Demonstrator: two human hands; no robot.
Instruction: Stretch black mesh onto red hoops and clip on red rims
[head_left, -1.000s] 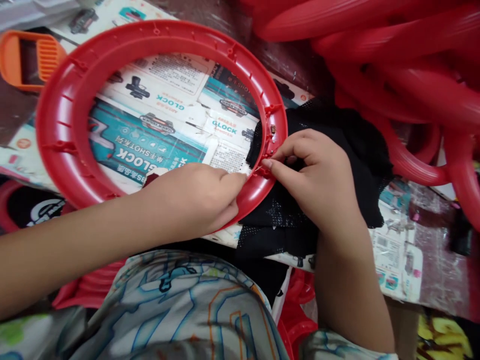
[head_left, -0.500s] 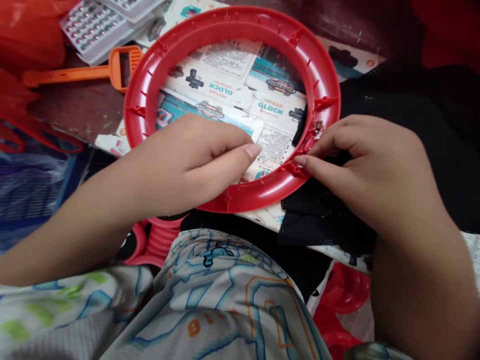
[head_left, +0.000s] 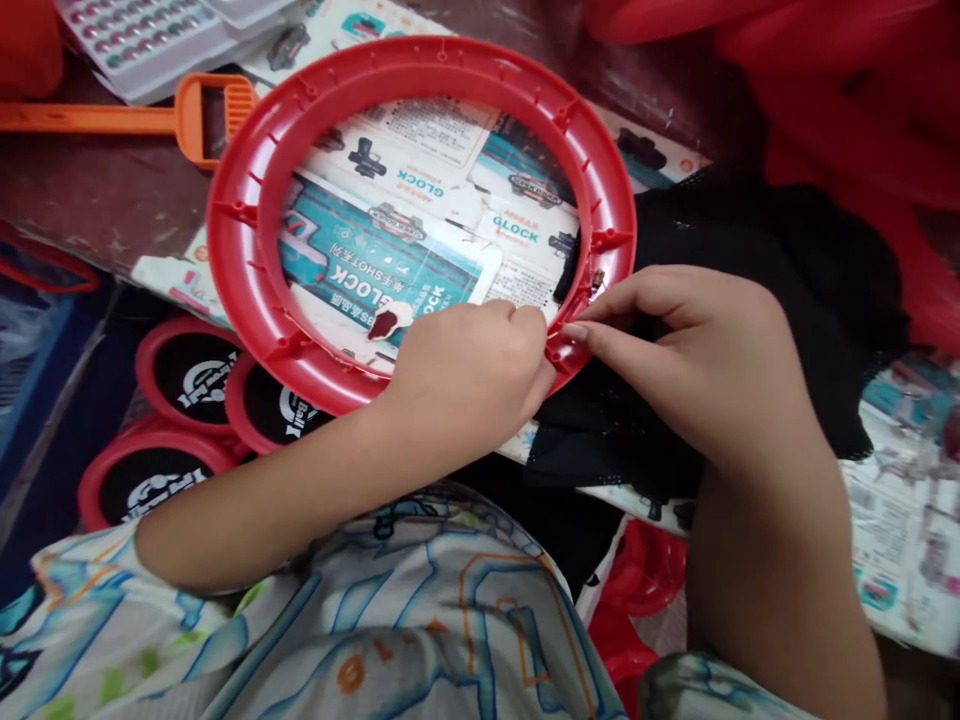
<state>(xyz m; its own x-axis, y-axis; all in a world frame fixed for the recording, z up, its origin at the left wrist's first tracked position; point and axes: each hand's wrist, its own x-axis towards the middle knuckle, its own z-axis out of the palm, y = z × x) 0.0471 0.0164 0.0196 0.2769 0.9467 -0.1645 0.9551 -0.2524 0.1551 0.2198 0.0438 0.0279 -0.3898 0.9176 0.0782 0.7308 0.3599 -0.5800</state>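
A red plastic ring (head_left: 236, 212) lies with its hollow, ribbed side up on printed cardboard (head_left: 420, 270). My left hand (head_left: 472, 375) is closed over the ring's lower right part, its fingertips turned away from view. Close by on the right, my right hand (head_left: 697, 350) pinches thumb and forefinger together at the inside of the rim. Whatever either hand grips is too small or hidden to make out. A tiny component (head_left: 598, 281) sits in the ring's channel just above my right fingertips.
Black fabric (head_left: 772, 290) spreads under and beyond my right hand. Left of the ring lie an orange plastic tool (head_left: 187, 120) and a white tray of small round pieces (head_left: 135, 40). Several red-rimmed black discs (head_left: 199, 370) are stacked below left. Red material (head_left: 840, 100) hangs at the upper right.
My left hand has moved right, from over the ring's middle to beside my right fingertips. My right hand keeps its pinch at the rim. The whole view has shifted somewhat.
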